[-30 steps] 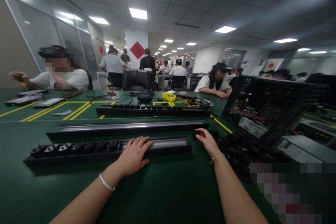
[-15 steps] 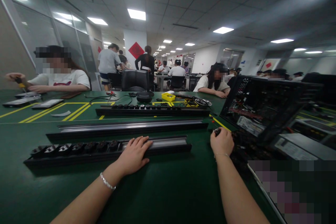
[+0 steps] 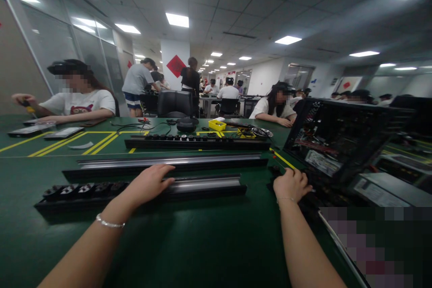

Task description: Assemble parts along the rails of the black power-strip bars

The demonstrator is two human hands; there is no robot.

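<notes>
The nearest black channel rail (image 3: 209, 187) lies across the table, its bright metal inner face showing at the right. A row of black plug-like modules with upright prongs (image 3: 84, 189) fills its left part. Over the middle of this rail is my left hand (image 3: 146, 184), fingers stretched and thumb apart; it covers some modules, and nothing shows in its grasp. My right hand (image 3: 292, 184) reaches over a pile of small black parts (image 3: 308, 198) at the right, its fingers spread. A small dark piece (image 3: 276, 171) lies just beside its left edge.
Behind lie a second bare rail (image 3: 168, 162) and a third rail (image 3: 199, 144) with modules. An open computer case (image 3: 337, 137) stands at the right, near a metal box (image 3: 388, 189). A yellow tray (image 3: 217, 125) and cables sit farther back. Co-workers sit across the table.
My left hand has moved left along the near rail and lifted somewhat. My right hand has shifted slightly right, its fingers spreading over the black parts; the small dark piece is outside its fingers.
</notes>
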